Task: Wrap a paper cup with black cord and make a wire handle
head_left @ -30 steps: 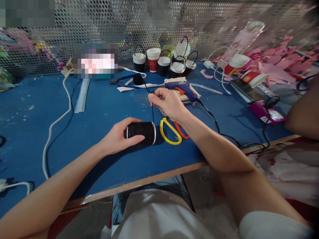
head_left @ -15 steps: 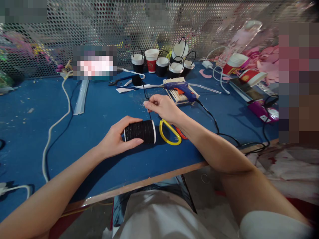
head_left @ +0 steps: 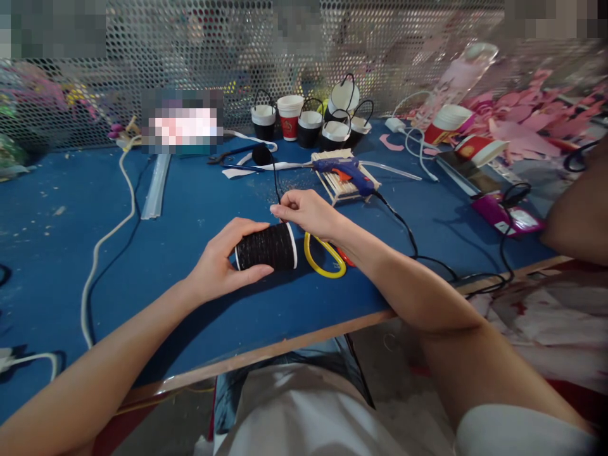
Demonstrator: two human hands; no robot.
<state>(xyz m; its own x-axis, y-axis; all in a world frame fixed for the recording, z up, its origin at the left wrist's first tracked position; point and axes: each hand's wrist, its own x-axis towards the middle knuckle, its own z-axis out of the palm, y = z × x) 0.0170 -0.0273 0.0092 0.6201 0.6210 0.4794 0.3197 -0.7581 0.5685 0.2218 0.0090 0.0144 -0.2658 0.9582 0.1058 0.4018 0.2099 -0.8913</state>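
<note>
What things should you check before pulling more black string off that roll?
1. Left hand holds the black spool steady on the blue table: ok.
2. Right hand pinches the black cord just above the spool: ok.
3. Cord runs free toward the small black lump farther back, no tangle seen: ok.
4. Yellow-handled scissors lie close, right of the spool: ok.
5. Blue glue gun sits apart from both hands on its stick rack: ok.
6. Whether the glue gun is hot: cannot tell.
</note>
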